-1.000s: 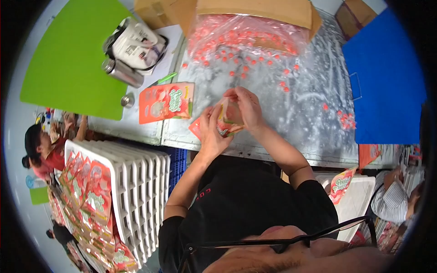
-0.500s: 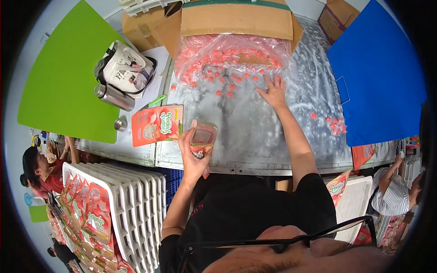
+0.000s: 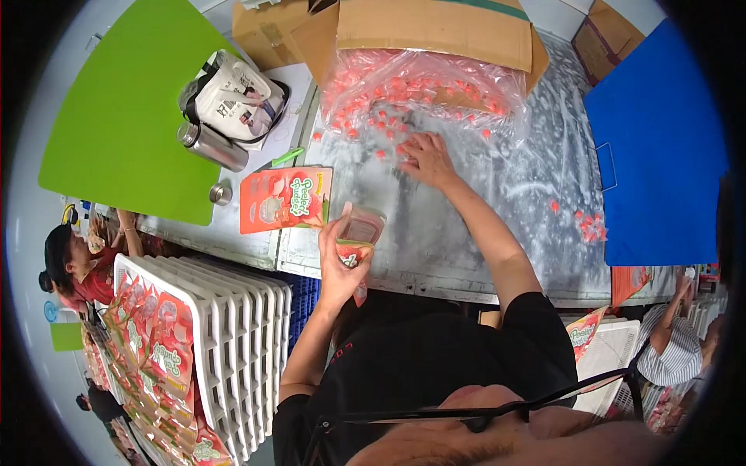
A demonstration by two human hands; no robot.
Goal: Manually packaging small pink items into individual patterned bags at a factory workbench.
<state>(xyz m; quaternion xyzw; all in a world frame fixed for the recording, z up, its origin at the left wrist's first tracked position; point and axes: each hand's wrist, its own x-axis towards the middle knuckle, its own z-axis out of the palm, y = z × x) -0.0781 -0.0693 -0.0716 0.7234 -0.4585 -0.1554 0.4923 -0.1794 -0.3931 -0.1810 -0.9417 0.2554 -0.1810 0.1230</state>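
The left hand [image 3: 336, 260] grips an open red printed pouch [image 3: 359, 237] upright at the metal table's [image 3: 497, 186] near edge. The right hand [image 3: 426, 159] lies flat among small pink wrapped candies [image 3: 371, 124] beside a clear plastic bag [image 3: 466, 85].

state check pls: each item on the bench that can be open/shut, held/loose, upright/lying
small orange stand-up pouch: open at top, held in left hand
right hand: flat on loose pink sweets
clear plastic bag of pink sweets: open, spilling onto metal table
brown cardboard box: on its side
steel flask: lying down
stack of flat orange pouches: lying flat
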